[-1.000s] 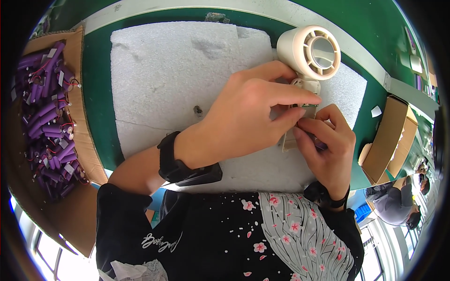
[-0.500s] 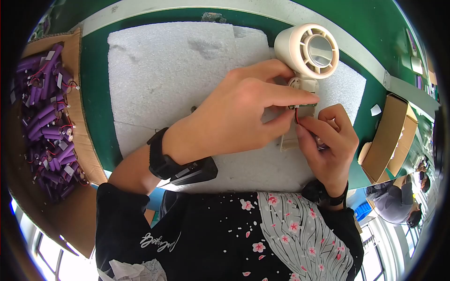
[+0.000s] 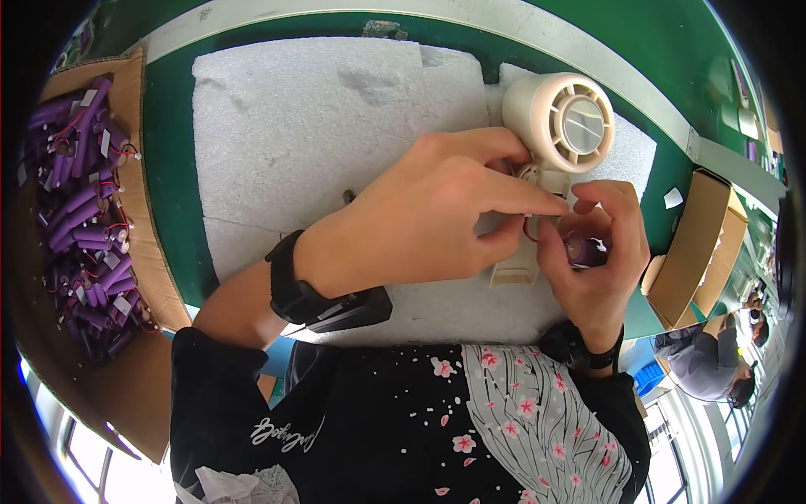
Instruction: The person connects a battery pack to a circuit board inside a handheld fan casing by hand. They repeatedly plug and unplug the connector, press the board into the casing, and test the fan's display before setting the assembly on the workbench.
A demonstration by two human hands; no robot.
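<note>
Cream plastic meets the fingers of a worker's left hand [image 3: 428, 210], thumb and forefinger bent in at the upper handle of a small fan [image 3: 537, 118] while another finger reaches its neck; the grip at the tips is partly hidden. Curled fingers of the right hand [image 3: 600, 273] grasp a purple battery cell [image 3: 583, 252], the thumb tip just beside the left forefinger. Room between the hands is slim. Past the right knuckles the white foam sheet [image 3: 311, 126] soon reaches its edge; left of the left hand it spreads wide and bare.

The fan's round head sits beyond the left fingers, and its handle [image 3: 514, 270] emerges below the left thumb, over the foam. To the right of that handle, the cell lies inside the right hand. A red wire [image 3: 528, 229] shows between the hands, its ends hidden.

Spokes ring a silvery disc [image 3: 583, 126] on the fan's face, which is turned to the right. One end of the cell shows, with a small white piece beside it.

Dark bands [image 3: 290, 281] circle both wrists. Green worktop [image 3: 172, 151] borders the foam, with a cardboard box [image 3: 687, 244] at right. At far left, an open carton [image 3: 151, 227] holds heaped purple cells [image 3: 88, 206] with red leads. A person [image 3: 705, 365] in grey appears in the right background.
</note>
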